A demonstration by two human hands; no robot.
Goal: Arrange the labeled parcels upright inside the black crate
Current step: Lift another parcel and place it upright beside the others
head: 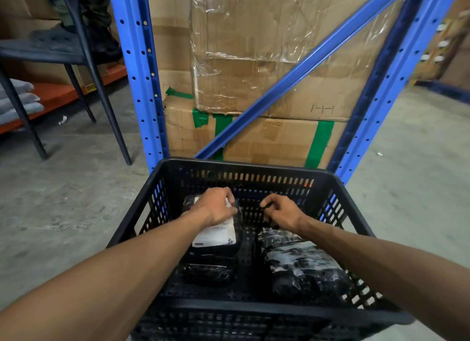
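A black slotted crate stands on the floor in front of me. Inside on the left lies a black plastic parcel with a white label; my left hand grips its far end. Below it sits another dark wrapped parcel. On the right lies a larger black-and-grey wrapped parcel. My right hand pinches a bit of black plastic at that parcel's far end. All the parcels lie flat or leaning; how upright they are is hard to tell.
A blue metal rack with a diagonal brace stands right behind the crate, with taped cardboard boxes stacked in it. A dark chair stands at left on the concrete floor, beside an orange shelf holding grey bags.
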